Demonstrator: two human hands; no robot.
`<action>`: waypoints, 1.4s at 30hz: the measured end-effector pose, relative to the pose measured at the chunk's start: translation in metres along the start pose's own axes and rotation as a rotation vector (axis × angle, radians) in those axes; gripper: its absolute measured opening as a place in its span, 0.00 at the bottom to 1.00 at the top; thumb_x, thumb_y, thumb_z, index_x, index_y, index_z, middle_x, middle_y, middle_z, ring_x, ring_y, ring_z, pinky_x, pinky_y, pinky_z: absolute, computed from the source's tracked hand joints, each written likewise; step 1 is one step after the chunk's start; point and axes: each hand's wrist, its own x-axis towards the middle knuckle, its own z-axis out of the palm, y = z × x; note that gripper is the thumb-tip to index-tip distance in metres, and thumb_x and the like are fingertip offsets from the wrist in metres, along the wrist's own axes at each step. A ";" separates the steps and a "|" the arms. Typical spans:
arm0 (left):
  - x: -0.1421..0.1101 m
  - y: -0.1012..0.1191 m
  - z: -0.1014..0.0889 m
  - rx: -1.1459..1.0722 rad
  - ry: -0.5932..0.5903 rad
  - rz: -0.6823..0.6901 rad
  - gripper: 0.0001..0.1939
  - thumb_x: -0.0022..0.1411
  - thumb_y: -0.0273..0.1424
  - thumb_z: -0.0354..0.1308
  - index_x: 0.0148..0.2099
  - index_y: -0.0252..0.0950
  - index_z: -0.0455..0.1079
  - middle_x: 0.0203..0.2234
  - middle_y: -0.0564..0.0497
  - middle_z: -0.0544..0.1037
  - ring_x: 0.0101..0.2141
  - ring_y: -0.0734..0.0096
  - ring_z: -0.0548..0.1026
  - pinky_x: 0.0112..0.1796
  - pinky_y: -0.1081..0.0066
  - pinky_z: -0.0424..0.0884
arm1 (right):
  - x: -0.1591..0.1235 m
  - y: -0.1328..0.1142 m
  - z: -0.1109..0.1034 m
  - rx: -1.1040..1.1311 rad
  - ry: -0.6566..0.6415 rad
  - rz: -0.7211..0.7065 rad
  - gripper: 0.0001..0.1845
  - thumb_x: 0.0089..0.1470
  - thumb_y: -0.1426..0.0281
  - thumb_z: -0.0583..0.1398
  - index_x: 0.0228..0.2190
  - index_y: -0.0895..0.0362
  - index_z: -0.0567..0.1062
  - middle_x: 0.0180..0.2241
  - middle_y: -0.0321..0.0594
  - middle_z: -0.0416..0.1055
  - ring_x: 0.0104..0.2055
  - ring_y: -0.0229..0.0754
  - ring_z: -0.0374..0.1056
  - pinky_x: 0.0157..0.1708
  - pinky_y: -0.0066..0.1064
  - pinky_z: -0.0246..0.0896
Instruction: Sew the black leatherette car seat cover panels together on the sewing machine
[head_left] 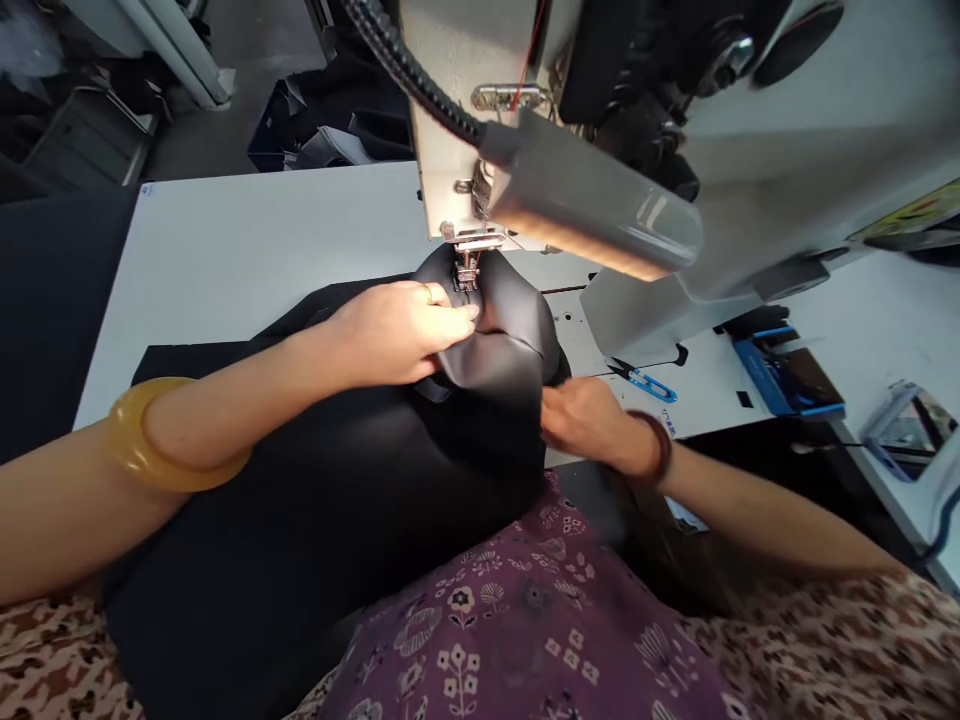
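A large piece of smooth black material (360,500), like leather or coated fabric, drapes over the table edge and my lap. Its gathered upper part lies under the presser foot (466,275) of a white sewing machine (442,130) threaded in red. Close in front of the foot, my left hand (401,330) pinches a fold of the material between thumb and fingers. To the right and lower, my right hand (581,420) grips the material's right edge; its fingertips are partly hidden behind the fold.
Blue thread snips (645,381) lie on the white table (202,240) right of the machine. Beyond them are a blue box (787,370) and a phone-like object (911,430). A lamp (592,195) overhangs the needle area. Behind the table sits a bin (270,130) of dark pieces.
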 end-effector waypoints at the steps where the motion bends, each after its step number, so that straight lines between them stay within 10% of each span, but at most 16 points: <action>1: 0.000 0.003 0.002 0.048 -0.013 0.028 0.20 0.58 0.30 0.50 0.52 0.34 0.68 0.48 0.45 0.74 0.46 0.58 0.72 0.46 0.62 0.68 | -0.007 -0.006 -0.004 0.006 0.058 -0.029 0.13 0.50 0.76 0.52 0.16 0.57 0.65 0.15 0.37 0.62 0.16 0.36 0.49 0.19 0.33 0.35; 15: -0.019 -0.012 0.005 -0.053 -0.085 -0.022 0.23 0.54 0.25 0.50 0.53 0.35 0.68 0.54 0.48 0.70 0.56 0.61 0.66 0.58 0.63 0.61 | 0.037 -0.004 -0.034 0.150 0.368 -0.194 0.20 0.56 0.63 0.56 0.16 0.56 0.62 0.14 0.31 0.55 0.18 0.33 0.47 0.19 0.29 0.42; 23: -0.004 -0.003 0.003 -0.017 -0.036 0.125 0.22 0.52 0.24 0.52 0.51 0.32 0.69 0.52 0.43 0.72 0.57 0.59 0.65 0.50 0.68 0.70 | 0.065 0.025 -0.059 0.145 0.292 -0.090 0.27 0.54 0.50 0.54 0.43 0.58 0.72 0.33 0.45 0.70 0.37 0.43 0.65 0.34 0.34 0.60; 27: -0.005 -0.006 0.007 0.064 -0.056 0.116 0.18 0.52 0.21 0.49 0.45 0.34 0.72 0.54 0.45 0.70 0.57 0.61 0.64 0.47 0.68 0.71 | 0.072 0.024 -0.058 0.084 0.138 -0.119 0.19 0.58 0.55 0.51 0.31 0.56 0.73 0.31 0.42 0.69 0.35 0.42 0.63 0.33 0.34 0.57; 32: -0.007 0.001 0.011 0.087 -0.017 0.052 0.14 0.51 0.19 0.50 0.36 0.36 0.72 0.48 0.49 0.75 0.51 0.65 0.70 0.43 0.73 0.73 | 0.064 0.021 -0.045 0.027 0.246 -0.231 0.19 0.59 0.65 0.53 0.18 0.56 0.65 0.18 0.35 0.58 0.24 0.37 0.51 0.24 0.31 0.45; 38: -0.009 -0.007 0.014 0.047 0.078 0.118 0.28 0.51 0.25 0.58 0.56 0.35 0.64 0.55 0.47 0.68 0.51 0.63 0.69 0.36 0.74 0.72 | 0.083 0.012 -0.043 0.041 0.325 -0.266 0.18 0.56 0.66 0.58 0.18 0.56 0.64 0.17 0.33 0.58 0.23 0.37 0.49 0.24 0.30 0.45; 42: -0.012 -0.020 0.018 0.073 0.055 0.079 0.16 0.59 0.25 0.52 0.50 0.37 0.69 0.46 0.48 0.76 0.47 0.68 0.71 0.31 0.75 0.69 | 0.097 0.005 -0.044 0.029 0.401 -0.277 0.18 0.57 0.64 0.57 0.18 0.56 0.65 0.17 0.34 0.60 0.23 0.37 0.52 0.23 0.31 0.46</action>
